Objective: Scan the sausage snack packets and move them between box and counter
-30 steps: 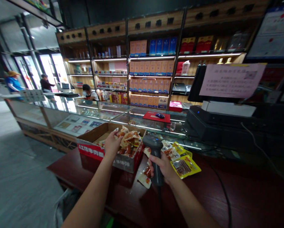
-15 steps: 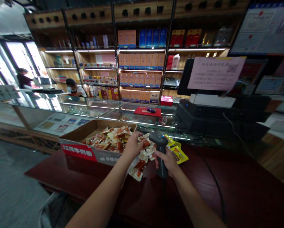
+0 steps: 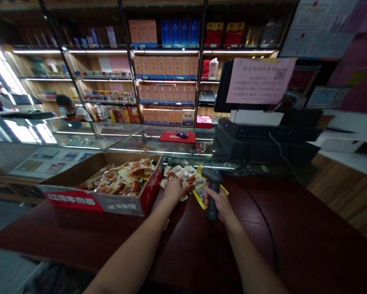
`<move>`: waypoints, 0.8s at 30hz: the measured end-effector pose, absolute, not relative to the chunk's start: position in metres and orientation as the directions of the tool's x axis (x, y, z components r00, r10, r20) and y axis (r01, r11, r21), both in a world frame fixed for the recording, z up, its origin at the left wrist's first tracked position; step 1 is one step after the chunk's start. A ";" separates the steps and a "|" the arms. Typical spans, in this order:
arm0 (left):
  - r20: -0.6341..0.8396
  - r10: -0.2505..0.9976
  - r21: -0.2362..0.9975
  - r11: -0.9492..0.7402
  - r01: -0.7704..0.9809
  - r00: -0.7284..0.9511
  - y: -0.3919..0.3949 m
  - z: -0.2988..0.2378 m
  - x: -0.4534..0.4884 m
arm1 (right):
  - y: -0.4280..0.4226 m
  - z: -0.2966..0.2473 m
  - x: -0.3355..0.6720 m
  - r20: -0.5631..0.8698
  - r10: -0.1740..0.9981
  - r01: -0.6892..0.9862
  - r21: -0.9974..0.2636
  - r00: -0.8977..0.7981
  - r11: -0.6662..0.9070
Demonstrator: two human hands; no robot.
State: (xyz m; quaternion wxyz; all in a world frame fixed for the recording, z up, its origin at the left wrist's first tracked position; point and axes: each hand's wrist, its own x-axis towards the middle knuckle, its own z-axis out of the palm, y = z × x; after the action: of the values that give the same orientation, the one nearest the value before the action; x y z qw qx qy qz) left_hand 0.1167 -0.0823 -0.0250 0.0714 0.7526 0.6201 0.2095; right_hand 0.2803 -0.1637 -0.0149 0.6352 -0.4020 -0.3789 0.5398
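My right hand [image 3: 218, 201] is wrapped round the grip of a dark handheld barcode scanner [image 3: 212, 177], held upright with its head at the top. My left hand [image 3: 174, 190] is closed over the edge of a bunch of clear-wrapped snack packets [image 3: 188, 173], reddish-brown inside; its fingertips are partly hidden among them. Yellow snack packets [image 3: 201, 200] show beside and behind the scanner. Left of my left hand stands an open cardboard box [image 3: 117, 204], partly filled with more of the clear-wrapped packets [image 3: 125, 177].
The scanner's cable [image 3: 265, 216] runs over the dark red tabletop [image 3: 183, 253]. Behind are a glass counter [image 3: 128, 141], a red mat [image 3: 168, 136] with a mouse, and a till with a monitor [image 3: 222, 87]. A person [image 3: 74, 112] is behind the counter at left.
The view has shifted, so the box appears farther left. My left hand has come down from the box's edge onto the packets beside it. The right hand still holds the scanner.
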 end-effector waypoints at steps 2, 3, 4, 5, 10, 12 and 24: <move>0.220 0.955 0.352 -0.269 0.897 0.200 -0.082 -0.029 0.115 | -0.162 -0.015 0.282 0.049 0.988 -0.386 -0.917 0.148 0.103; 0.220 0.951 0.357 -0.286 0.889 0.218 -0.082 -0.030 0.114 | -0.162 -0.014 0.283 0.046 0.986 -0.389 -0.915 0.159 0.105; 0.226 0.946 0.366 -0.304 0.880 0.233 -0.081 -0.031 0.113 | -0.162 -0.014 0.283 0.041 0.985 -0.391 -0.914 0.169 0.105; 0.237 0.941 0.375 -0.318 0.871 0.242 -0.081 -0.032 0.113 | -0.162 -0.013 0.283 0.035 0.984 -0.391 -0.915 0.177 0.103; 0.222 0.946 0.456 -0.316 0.832 0.237 -0.073 -0.040 0.111 | -0.163 -0.014 0.282 0.047 0.983 -0.373 -0.921 0.180 0.112; 0.232 0.951 0.540 -0.302 0.786 0.206 -0.069 -0.044 0.109 | -0.163 -0.016 0.282 0.048 0.983 -0.368 -0.923 0.177 0.112; 0.287 0.956 0.956 -0.281 0.089 -0.061 -0.057 -0.047 0.100 | -0.165 -0.016 0.280 0.020 0.988 -0.357 -0.931 0.154 0.074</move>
State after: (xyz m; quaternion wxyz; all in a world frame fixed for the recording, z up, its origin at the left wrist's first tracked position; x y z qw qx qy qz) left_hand 0.0995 -0.0574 -0.0469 0.3841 0.5675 0.4603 0.5644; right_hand 0.2803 -0.1649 -0.0165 0.6308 -0.4230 -0.3729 0.5330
